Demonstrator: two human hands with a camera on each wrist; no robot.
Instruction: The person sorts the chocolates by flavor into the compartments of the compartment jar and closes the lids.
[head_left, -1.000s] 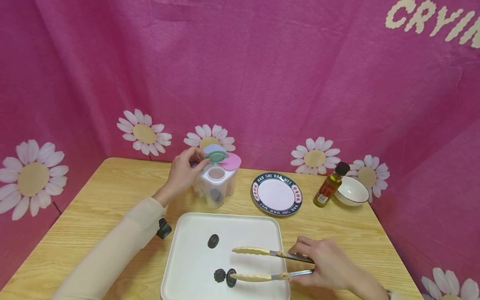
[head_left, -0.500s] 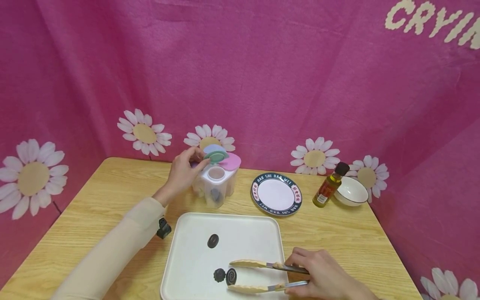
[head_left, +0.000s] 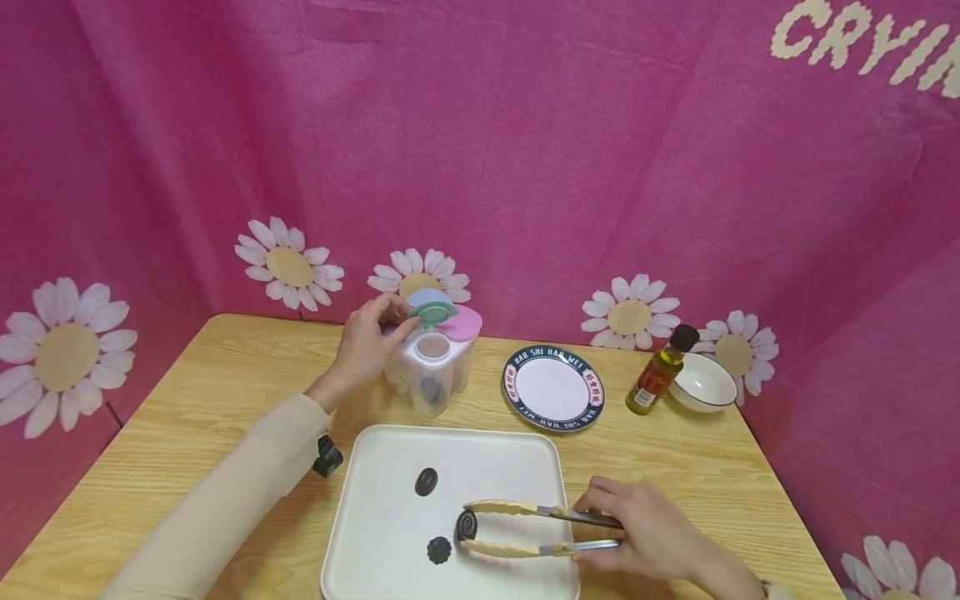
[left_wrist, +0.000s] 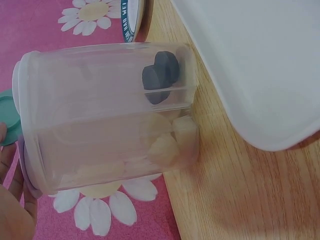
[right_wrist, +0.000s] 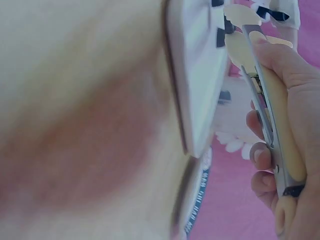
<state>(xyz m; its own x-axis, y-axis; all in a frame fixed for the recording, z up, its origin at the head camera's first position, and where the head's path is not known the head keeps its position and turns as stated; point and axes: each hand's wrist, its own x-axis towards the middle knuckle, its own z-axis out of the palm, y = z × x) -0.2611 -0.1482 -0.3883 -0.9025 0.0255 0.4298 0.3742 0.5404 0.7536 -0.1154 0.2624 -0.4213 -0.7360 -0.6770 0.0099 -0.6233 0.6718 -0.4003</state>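
My left hand point(head_left: 372, 335) pinches the raised green flip lid point(head_left: 435, 313) of a clear compartment container point(head_left: 448, 382). The round opening below that lid is uncovered. Inside, dark pieces point(left_wrist: 160, 75) lie in one compartment and pale chunks point(left_wrist: 165, 147) in another, as the left wrist view shows. My right hand point(head_left: 639, 530) grips tongs point(head_left: 506, 507) with cream scalloped tips. Between those tips is a dark spiral chocolate point(head_left: 466, 525), tilted up over the white tray point(head_left: 375, 500). A flower-shaped chocolate point(head_left: 438, 549) and a ridged oval chocolate point(head_left: 427, 482) lie on the tray.
Behind the tray stands a round plate point(head_left: 553, 388) with a dark patterned rim. To its right are an oil bottle point(head_left: 655, 380) and a white bowl point(head_left: 705, 385). A pink flowered cloth point(head_left: 525, 167) hangs behind the wooden table point(head_left: 247, 375).
The tongs moved toward me, then back up, and narrowed around the spiral chocolate. That chocolate shifted up and away from the flower-shaped one. My left hand stayed at the green lid.
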